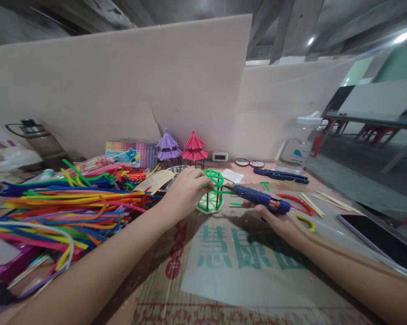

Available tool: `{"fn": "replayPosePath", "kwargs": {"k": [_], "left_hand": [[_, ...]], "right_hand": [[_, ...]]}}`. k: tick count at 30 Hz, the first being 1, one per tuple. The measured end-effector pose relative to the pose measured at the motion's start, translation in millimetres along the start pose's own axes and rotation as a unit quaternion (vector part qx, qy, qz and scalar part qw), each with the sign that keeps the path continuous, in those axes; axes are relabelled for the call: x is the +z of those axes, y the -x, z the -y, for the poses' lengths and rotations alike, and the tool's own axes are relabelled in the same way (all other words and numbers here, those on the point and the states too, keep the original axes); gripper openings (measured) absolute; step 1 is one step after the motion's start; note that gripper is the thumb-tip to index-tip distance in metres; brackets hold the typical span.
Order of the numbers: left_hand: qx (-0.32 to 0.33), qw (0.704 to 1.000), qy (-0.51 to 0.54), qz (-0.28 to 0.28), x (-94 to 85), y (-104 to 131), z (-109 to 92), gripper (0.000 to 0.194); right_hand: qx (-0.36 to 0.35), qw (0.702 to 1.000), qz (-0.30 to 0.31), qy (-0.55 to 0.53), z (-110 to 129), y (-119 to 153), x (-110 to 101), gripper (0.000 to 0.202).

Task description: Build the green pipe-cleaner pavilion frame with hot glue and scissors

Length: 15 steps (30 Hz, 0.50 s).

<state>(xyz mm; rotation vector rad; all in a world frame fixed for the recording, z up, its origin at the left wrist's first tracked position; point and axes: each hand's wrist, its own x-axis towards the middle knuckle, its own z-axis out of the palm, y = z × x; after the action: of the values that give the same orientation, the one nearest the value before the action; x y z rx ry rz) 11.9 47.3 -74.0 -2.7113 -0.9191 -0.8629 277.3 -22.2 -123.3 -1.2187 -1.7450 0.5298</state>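
Observation:
My left hand [189, 187] pinches the upper ring of a small green pavilion frame [217, 177], which stands on brown posts over a pale octagonal base [210, 205]. Wrapped in my right hand [266, 214] is a blue glue gun [257, 197]; its nozzle points left at the top of the frame. A green pipe cleaner [228, 192] extends from the frame beneath the nozzle. Whether the nozzle touches the frame cannot be made out. A printed cardboard sheet [224, 271] lies under the work.
Colourful pipe cleaners [88, 205] are heaped at the left. Purple [168, 146] and red [194, 146] pavilions stand behind. A water bottle [295, 146], blue pliers-like tool [280, 176], sticks [312, 204] and a phone [379, 237] are at the right.

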Motion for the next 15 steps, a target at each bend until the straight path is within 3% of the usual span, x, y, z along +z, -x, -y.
{"fn": "replayPosePath", "kwargs": {"k": [15], "left_hand": [[0.021, 1.0, -0.01, -0.001, 3.4, 1.5, -3.4, 0.014]], "right_hand": [[0.006, 0.999, 0.026, 0.02, -10.3, 1.6, 11.4, 0.029]]}}
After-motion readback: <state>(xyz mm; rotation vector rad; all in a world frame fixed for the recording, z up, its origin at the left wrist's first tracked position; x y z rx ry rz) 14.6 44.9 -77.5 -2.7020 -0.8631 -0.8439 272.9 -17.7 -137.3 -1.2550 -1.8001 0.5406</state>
